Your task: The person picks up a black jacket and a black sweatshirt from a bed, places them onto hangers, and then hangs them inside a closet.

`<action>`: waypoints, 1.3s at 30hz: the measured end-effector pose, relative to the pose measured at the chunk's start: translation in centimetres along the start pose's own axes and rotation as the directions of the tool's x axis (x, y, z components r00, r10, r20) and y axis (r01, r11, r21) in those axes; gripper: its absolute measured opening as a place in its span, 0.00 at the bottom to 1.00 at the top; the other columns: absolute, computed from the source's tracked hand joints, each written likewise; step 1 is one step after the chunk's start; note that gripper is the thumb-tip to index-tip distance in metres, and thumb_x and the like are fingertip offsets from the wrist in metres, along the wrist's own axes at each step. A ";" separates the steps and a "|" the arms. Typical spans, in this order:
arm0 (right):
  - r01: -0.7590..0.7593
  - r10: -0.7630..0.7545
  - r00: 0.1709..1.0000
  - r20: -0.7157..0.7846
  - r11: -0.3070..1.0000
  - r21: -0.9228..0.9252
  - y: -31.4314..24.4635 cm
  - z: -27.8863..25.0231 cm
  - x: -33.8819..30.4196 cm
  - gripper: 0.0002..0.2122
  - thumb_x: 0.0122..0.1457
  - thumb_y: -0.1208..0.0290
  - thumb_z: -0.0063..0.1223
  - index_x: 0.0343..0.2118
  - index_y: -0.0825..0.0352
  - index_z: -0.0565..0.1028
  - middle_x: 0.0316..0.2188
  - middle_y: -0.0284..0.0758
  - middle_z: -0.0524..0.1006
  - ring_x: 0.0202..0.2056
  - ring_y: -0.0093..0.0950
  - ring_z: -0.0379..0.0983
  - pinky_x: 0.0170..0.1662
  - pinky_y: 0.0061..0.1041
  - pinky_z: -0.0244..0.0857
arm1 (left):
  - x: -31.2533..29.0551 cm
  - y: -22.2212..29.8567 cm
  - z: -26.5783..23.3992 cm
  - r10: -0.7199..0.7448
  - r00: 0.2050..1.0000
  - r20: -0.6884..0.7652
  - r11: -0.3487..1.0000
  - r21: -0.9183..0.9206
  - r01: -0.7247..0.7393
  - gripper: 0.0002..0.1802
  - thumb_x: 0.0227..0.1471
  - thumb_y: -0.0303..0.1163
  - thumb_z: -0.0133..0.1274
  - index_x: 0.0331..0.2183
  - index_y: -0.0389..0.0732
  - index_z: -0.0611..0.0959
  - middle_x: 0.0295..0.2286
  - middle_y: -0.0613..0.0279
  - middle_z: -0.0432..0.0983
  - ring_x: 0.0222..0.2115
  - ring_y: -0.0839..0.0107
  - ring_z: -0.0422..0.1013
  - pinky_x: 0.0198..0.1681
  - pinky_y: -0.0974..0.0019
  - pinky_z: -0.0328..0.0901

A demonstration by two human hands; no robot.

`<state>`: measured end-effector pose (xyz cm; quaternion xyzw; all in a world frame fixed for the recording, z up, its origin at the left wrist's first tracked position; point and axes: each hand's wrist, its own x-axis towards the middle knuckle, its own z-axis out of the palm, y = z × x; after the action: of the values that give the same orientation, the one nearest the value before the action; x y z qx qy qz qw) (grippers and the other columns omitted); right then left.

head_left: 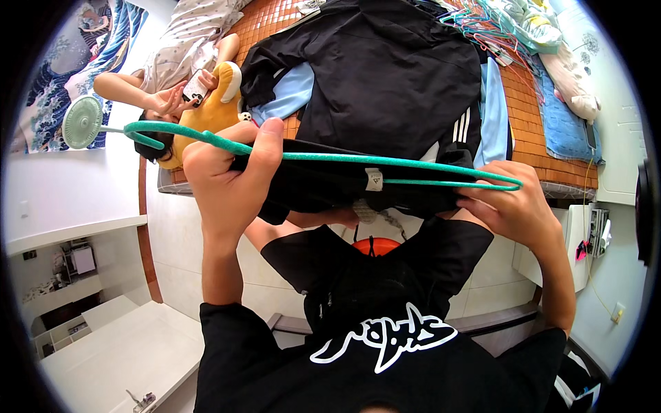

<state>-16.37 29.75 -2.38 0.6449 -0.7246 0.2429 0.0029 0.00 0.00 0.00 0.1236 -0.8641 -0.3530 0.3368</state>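
A teal clothes hanger [330, 158] stretches across in front of me, its hook pointing left. My left hand [231, 175] is closed round the hanger close to the hook, thumb up. Gripping the far right corner is my right hand [520, 203], its fingers also against the edge of a black garment [317, 186]. This garment hangs between both hands just below the hanger bar, a small pale label at its neckline. Part of the hanger's lower bar lies over the cloth; how far it goes inside is hidden.
Ahead, a black jacket [392, 82] and light blue clothing [492, 110] lie on a bed with a tiled brown mat [527, 134]. Several loose hangers [482, 27] are heaped far right. At left, a person holding a phone [195, 89] lies by a yellow plush [224, 103]. A green fan [84, 122] stands beyond.
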 end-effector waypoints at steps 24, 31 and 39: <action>0.031 0.011 0.935 -0.355 0.993 0.111 -1.6 -4.1 -0.3 0.10 0.37 0.86 0.59 0.27 0.69 0.78 0.17 0.32 0.72 0.19 0.25 0.67 0.22 0.22 0.57 | -1.3 -2.0 -0.6 0.311 0.934 0.177 0.932 0.135 -0.336 0.17 0.47 0.24 0.54 0.12 0.36 0.69 0.09 0.63 0.59 0.08 0.73 0.57 0.13 0.69 0.52; 0.171 -0.090 0.857 -0.507 0.978 0.116 -2.4 -4.0 2.5 0.11 0.42 0.85 0.60 0.32 0.71 0.78 0.21 0.36 0.74 0.23 0.26 0.68 0.25 0.22 0.59 | -1.2 -1.3 4.3 0.306 0.856 0.416 0.901 0.164 -0.401 0.22 0.53 0.34 0.57 0.12 0.38 0.72 0.08 0.61 0.59 0.07 0.70 0.56 0.14 0.67 0.52; -0.281 0.343 0.917 -0.205 0.918 0.279 -0.9 -0.6 0.7 0.26 0.57 0.59 0.57 0.55 0.67 0.66 0.49 0.42 0.73 0.47 0.33 0.72 0.48 0.28 0.65 | -0.1 0.2 2.1 0.035 0.989 0.141 0.983 -0.182 -0.009 0.25 0.52 0.27 0.58 0.10 0.35 0.66 0.09 0.71 0.50 0.11 0.83 0.47 0.13 0.71 0.41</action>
<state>-15.86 29.30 -1.36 0.4797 -0.7772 0.4066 -0.0243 -1.30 1.31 -0.99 0.0574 -0.8518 -0.4341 0.2874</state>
